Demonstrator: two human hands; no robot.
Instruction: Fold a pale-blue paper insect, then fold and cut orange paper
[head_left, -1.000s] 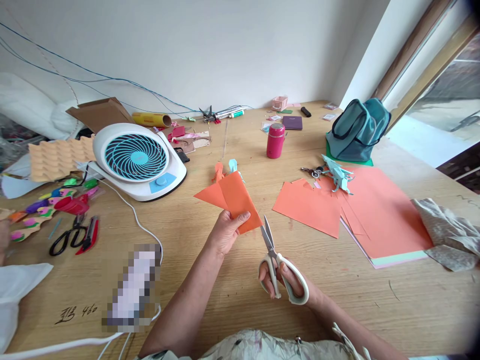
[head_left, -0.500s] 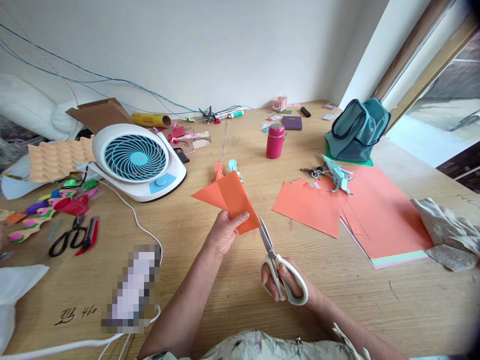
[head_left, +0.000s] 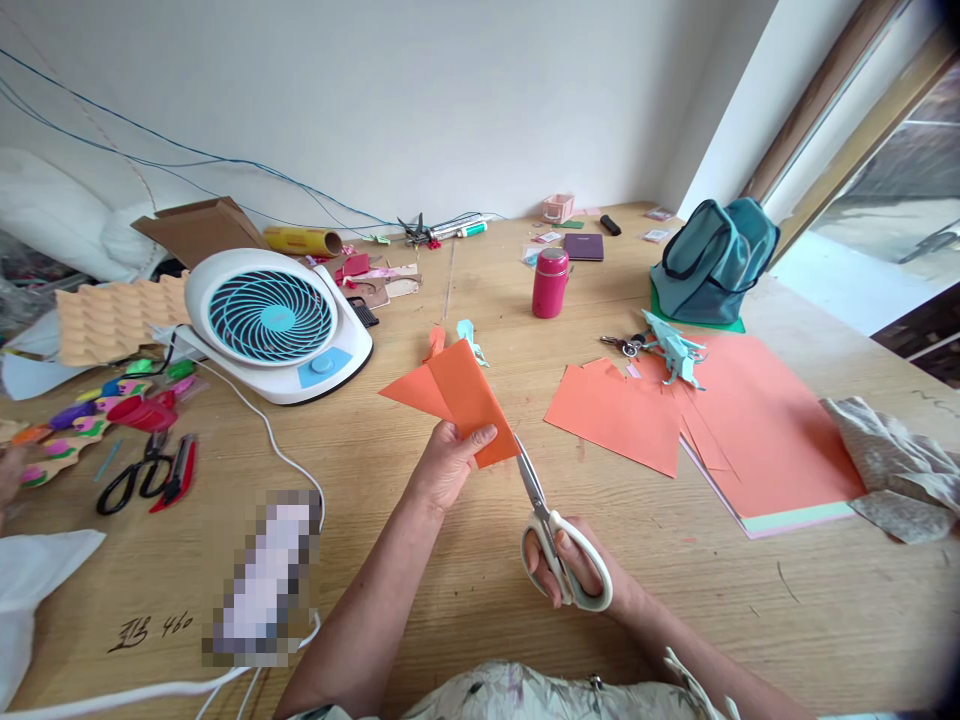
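Note:
My left hand (head_left: 450, 465) pinches a folded piece of orange paper (head_left: 466, 395) above the table, thumb on top and fingers beneath. A pointed flap of the paper sticks out to the left. In my right hand (head_left: 566, 565) is a pair of white-handled scissors (head_left: 541, 510), with fingers through the loops. The blades are nearly together and point up at the paper's right corner; whether paper lies between them I cannot tell. Behind the paper stand a small orange folded figure (head_left: 435, 342) and a light blue one (head_left: 471, 338), both partly hidden.
To the right lie cut orange paper (head_left: 619, 420), a stack of orange sheets (head_left: 780, 430), a blue folded paper figure (head_left: 675, 350) and a grey cloth (head_left: 892, 460). A pink flask (head_left: 550, 283) and teal bag (head_left: 720, 260) stand behind. Left are a fan (head_left: 274, 320) and black scissors (head_left: 139, 478).
The paper and my left hand have shifted slightly left. The scissor blades and handles have come a little closer together. Part of another person's hand now shows at the far left edge.

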